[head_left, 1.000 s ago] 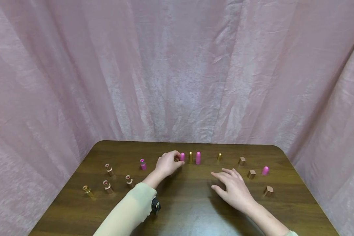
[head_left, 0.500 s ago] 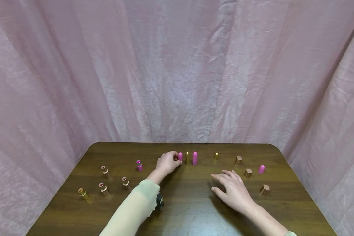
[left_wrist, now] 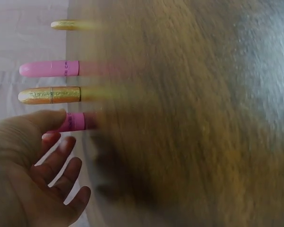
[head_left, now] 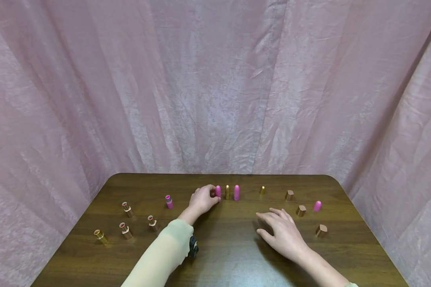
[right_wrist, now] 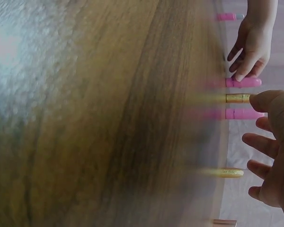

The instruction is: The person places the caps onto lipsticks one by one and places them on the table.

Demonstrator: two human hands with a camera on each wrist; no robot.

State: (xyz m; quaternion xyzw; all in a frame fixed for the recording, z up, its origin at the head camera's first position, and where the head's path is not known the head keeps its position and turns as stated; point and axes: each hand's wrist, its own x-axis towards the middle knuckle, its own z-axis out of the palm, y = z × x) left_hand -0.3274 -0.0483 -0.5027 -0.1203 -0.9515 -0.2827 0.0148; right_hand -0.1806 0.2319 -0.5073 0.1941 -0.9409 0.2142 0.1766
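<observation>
A capped pink lipstick tube (head_left: 218, 191) stands upright near the far edge of the worktop, at about twelve o'clock. It is glossy pink with a rounded top. It is the leftmost of three upright tubes in a row, just beside a gold one.

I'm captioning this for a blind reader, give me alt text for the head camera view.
A person's left hand touches a pink lipstick standing in a row on a wooden table, while the right hand rests open nearby.
</observation>
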